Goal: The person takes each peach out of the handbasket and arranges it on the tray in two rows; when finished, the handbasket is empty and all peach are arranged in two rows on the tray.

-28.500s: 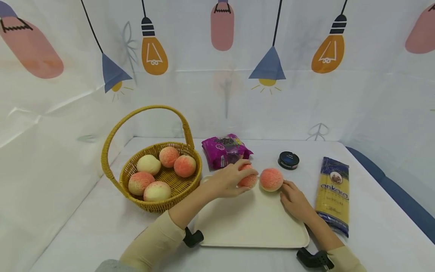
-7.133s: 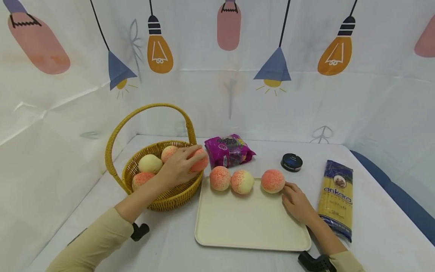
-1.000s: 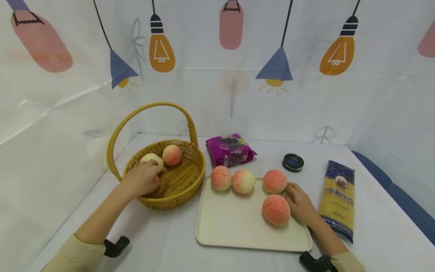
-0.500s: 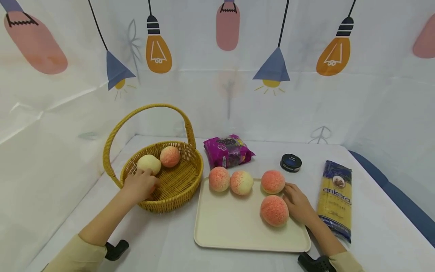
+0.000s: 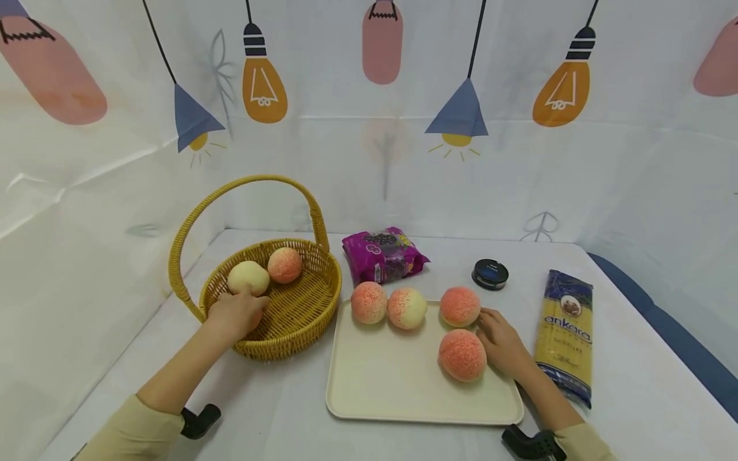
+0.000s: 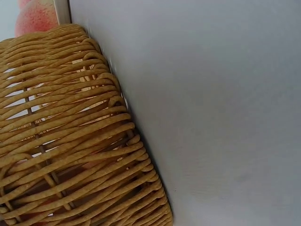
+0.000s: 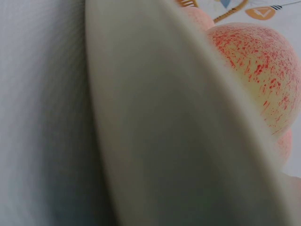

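My left hand (image 5: 233,315) reaches into the wicker basket (image 5: 288,344), its curled fingers gripping a reddish peach that it mostly hides. Through the weave of the basket (image 6: 56,113) in the left wrist view, patches of reddish colour show. Ahead of those fingers are a pale peach (image 5: 248,277) and a pink peach (image 5: 285,265). At the right edge of the cream tray (image 5: 398,397), my right hand (image 5: 503,342) rests with relaxed fingers, fingertips right at a peach (image 5: 459,306). A larger red peach (image 5: 462,355) sits by its thumb.
Two more peaches, one pink (image 5: 369,303) and one speckled (image 5: 407,308), lie along the tray's far edge. Behind stand a purple packet (image 5: 383,255) and a round black tin (image 5: 490,274). A yellow and blue pasta packet (image 5: 565,339) lies at the right.
Several peaches have moved from the basket to the tray since the oldest frame. Over the last second, my left hand has dropped lower into the basket. The right hand stays put.
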The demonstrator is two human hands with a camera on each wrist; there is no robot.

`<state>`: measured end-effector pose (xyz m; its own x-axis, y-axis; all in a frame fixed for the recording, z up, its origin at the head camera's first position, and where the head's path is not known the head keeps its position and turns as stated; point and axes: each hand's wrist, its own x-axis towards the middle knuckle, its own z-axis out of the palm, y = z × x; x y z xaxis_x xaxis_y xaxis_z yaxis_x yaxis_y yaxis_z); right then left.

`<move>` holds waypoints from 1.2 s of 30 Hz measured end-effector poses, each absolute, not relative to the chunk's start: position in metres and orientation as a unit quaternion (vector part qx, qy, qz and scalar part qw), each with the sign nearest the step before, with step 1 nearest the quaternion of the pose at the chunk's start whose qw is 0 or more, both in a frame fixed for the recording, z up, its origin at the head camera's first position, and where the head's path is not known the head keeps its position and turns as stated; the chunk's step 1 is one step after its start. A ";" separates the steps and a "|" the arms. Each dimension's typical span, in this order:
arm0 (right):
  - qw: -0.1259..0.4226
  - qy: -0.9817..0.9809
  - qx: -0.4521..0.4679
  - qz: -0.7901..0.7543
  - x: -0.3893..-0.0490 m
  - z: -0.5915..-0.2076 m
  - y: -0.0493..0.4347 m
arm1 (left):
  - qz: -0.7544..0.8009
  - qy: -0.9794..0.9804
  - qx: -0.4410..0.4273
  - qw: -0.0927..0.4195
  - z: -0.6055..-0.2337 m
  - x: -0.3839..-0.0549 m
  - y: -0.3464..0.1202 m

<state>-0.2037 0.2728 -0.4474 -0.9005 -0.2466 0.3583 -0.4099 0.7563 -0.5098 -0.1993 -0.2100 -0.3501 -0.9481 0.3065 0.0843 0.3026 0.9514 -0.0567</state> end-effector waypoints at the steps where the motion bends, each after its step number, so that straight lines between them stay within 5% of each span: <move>1: 0.135 -0.928 0.176 0.301 -0.204 -0.447 0.273 | 0.021 -0.986 -0.156 0.055 -0.351 -0.199 -0.211; 10: 0.130 -0.929 0.170 0.303 -0.203 -0.448 0.273 | -0.085 -0.984 -0.148 0.049 -0.362 -0.207 -0.216; 36: 0.126 -0.929 0.170 0.304 -0.201 -0.444 0.271 | -0.076 -0.959 -0.220 0.161 -0.364 -0.207 -0.217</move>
